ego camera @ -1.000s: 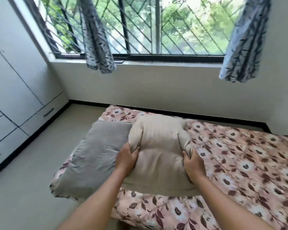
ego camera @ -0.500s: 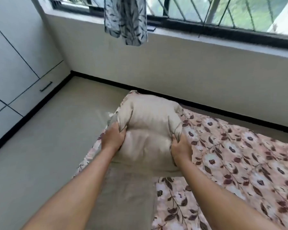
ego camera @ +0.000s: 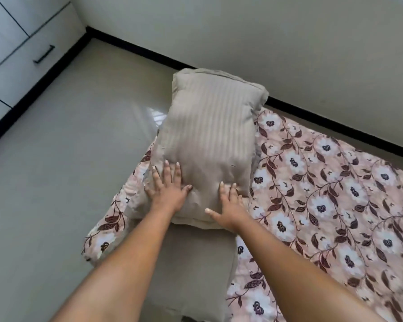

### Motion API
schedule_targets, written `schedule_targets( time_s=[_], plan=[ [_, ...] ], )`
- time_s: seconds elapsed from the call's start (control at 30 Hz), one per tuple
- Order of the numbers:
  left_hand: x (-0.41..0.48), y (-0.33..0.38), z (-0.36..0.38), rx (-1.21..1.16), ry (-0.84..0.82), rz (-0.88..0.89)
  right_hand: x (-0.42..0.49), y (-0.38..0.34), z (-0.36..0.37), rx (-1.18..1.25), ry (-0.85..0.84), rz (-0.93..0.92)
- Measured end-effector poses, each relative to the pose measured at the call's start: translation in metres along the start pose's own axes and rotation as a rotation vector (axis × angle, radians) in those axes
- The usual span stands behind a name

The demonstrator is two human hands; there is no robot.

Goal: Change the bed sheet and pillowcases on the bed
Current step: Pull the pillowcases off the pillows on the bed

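While the beige striped pillow (ego camera: 209, 135) lies on the floral bed sheet (ego camera: 323, 194) at the bed's far left corner, the left hand (ego camera: 166, 191) presses flat on its near left part, fingers straight and spread wide, gripping nothing. The right hand (ego camera: 228, 210) lies equally flat and spread on its near right edge. A grey pillow (ego camera: 196, 263) sits just nearer, along the bed's left edge.
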State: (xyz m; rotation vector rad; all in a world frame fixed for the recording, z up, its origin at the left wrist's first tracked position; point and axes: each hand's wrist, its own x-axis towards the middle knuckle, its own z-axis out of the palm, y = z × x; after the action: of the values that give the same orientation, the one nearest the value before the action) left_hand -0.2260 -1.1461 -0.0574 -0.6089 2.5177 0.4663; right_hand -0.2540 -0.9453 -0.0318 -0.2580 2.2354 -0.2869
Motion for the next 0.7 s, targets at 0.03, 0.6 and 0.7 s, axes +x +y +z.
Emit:
schedule_targets(
  time_s=[0.03,0.6,0.7],
  plan=[
    [-0.001,-0.002,0.002,0.011,0.004,0.008,-0.004,0.001,0.001,-0.026,-0.008,-0.008],
    [-0.103,0.078,-0.009,0.327,-0.066,0.364,-0.126,0.048,-0.030,-0.237,0.178,0.031],
    [-0.147,0.113,0.004,0.360,-0.078,0.443,-0.171,0.081,-0.023,-0.239,0.290,0.072]
  ],
)
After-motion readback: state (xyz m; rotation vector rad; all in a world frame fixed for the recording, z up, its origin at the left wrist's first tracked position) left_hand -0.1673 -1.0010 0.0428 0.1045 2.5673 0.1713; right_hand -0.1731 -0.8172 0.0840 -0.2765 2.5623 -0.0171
